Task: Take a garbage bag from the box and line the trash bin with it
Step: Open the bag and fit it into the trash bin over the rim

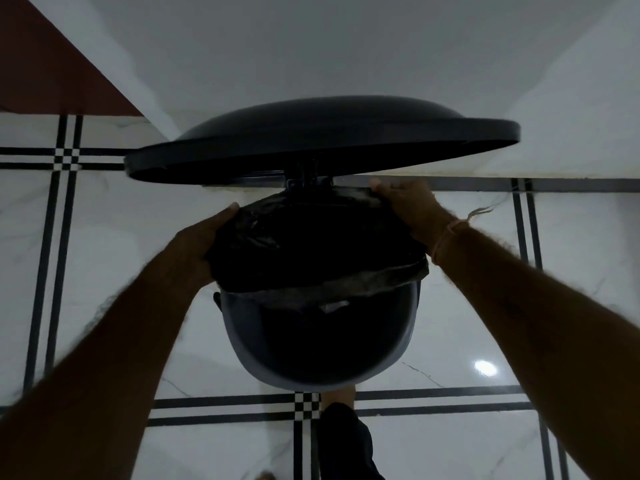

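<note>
Garbage bag (311,244): black film seated in the mouth of the trash bin (233,334), with its hem turned outward over the rim.

Hazards, near to far:
- A foot (341,398) stands just at the bin's base. If it is holding down a pedal, which is hidden, lifting it would likely drop the lid (311,133) onto the hands.
- The near hem hangs as a shallow band. As a judgement, so short a fold may slide back in under load.
- The left hand (211,237) has its grip clamped on the film at the left of the rim. The right hand (405,206) has its grip pinched on the hem at the far right, near the hinge. Pulling too hard could tear the thin film or pop the opposite side off the rim.
- At the hinge post the film could snag or be left uncovered.

Appearance, near to far:
- The near hem is a greyish, wrinkled band with a small pale tag or crease below it.
- The middle is glossy, creased and slack, and is not pushed down.
- The far edge is bunched below the raised lid.
- Whether the hem reaches round the hinge side cannot be told.
</note>
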Demonstrator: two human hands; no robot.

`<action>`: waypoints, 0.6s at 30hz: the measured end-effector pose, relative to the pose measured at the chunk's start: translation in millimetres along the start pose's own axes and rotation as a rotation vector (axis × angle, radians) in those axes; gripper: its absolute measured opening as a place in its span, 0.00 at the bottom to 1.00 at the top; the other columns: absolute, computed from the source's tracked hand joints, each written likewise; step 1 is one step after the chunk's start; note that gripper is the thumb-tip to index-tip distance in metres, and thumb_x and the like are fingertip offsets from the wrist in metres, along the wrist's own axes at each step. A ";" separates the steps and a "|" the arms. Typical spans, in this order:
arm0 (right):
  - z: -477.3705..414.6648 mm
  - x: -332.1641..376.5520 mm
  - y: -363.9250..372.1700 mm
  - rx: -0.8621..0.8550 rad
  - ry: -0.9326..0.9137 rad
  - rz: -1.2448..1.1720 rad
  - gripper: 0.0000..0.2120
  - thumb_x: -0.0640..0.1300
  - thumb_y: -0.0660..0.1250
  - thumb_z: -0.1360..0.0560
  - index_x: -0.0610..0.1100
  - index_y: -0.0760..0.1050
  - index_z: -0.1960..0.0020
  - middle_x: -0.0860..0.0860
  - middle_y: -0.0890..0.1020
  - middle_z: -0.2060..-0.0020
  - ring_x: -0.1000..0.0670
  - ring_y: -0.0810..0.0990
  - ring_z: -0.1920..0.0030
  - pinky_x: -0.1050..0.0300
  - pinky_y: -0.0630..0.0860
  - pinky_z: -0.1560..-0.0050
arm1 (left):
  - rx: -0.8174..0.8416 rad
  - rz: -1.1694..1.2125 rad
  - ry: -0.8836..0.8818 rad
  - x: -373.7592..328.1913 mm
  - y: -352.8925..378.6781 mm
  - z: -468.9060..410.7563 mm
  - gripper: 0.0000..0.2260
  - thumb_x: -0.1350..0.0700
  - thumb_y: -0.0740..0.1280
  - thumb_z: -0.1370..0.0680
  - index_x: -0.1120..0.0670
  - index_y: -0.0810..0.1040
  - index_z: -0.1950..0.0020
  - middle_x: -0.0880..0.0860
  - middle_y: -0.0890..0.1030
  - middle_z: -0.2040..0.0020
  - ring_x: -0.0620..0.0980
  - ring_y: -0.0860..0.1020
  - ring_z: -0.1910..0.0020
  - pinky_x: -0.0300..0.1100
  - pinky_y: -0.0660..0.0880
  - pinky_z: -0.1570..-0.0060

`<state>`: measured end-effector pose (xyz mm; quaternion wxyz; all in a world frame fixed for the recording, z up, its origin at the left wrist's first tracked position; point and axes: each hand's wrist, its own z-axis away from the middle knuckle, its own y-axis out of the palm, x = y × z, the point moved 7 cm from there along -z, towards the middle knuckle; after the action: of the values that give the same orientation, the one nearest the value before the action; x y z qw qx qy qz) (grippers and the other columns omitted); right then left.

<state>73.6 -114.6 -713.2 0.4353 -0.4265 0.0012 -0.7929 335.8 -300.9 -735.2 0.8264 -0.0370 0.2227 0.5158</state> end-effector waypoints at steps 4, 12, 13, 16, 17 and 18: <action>10.1 -28.5 -5.6 0.094 0.095 0.092 0.27 0.60 0.70 0.24 0.33 0.81 0.51 0.40 0.78 0.60 0.44 0.77 0.59 0.57 0.76 0.61 | 0.001 0.032 -0.065 20.0 0.7 4.5 0.14 0.53 0.58 0.14 0.57 0.81 0.39 0.52 0.82 0.46 0.50 0.80 0.54 0.40 0.77 0.48; 41.0 -78.9 -16.7 0.279 0.243 -0.406 0.29 0.53 0.68 0.23 0.27 0.75 0.36 0.34 0.81 0.42 0.38 0.81 0.42 0.46 0.78 0.35 | 0.054 -0.284 0.189 39.7 -43.0 21.2 0.18 0.43 0.66 0.20 0.51 0.78 0.35 0.51 0.83 0.42 0.48 0.82 0.43 0.34 0.79 0.47; 44.9 -82.6 -18.3 0.288 0.232 -0.459 0.25 0.49 0.67 0.21 0.27 0.75 0.39 0.34 0.80 0.43 0.38 0.80 0.43 0.49 0.80 0.39 | 0.101 -0.162 0.173 43.9 -47.9 23.1 0.16 0.45 0.71 0.23 0.52 0.80 0.40 0.51 0.85 0.46 0.47 0.84 0.47 0.34 0.81 0.50; 59.0 -91.8 -25.2 0.271 0.205 -0.538 0.08 0.42 0.67 0.23 0.36 0.78 0.51 0.42 0.83 0.56 0.45 0.82 0.56 0.59 0.82 0.59 | 0.135 0.104 0.155 53.1 -51.1 37.6 0.09 0.53 0.74 0.29 0.53 0.78 0.53 0.50 0.85 0.59 0.44 0.84 0.63 0.34 0.80 0.64; 63.1 -94.4 -27.8 0.254 0.188 -0.556 0.05 0.41 0.68 0.25 0.39 0.78 0.53 0.44 0.83 0.57 0.47 0.82 0.57 0.60 0.81 0.61 | 0.095 0.096 0.148 59.3 -54.0 40.3 0.05 0.56 0.72 0.26 0.52 0.77 0.53 0.50 0.84 0.60 0.43 0.83 0.65 0.33 0.80 0.66; 67.7 -95.4 -30.0 0.244 0.170 -0.575 0.03 0.39 0.68 0.24 0.40 0.78 0.53 0.44 0.83 0.58 0.48 0.82 0.58 0.60 0.81 0.61 | 0.053 0.091 0.138 62.5 -54.6 47.4 0.03 0.59 0.69 0.22 0.52 0.76 0.53 0.49 0.84 0.60 0.43 0.83 0.65 0.33 0.79 0.66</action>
<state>123.4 -5.0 -723.3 0.2396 -0.2864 -0.1782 -0.9104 421.9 -260.2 -727.2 0.7856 -0.0405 0.2940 0.5430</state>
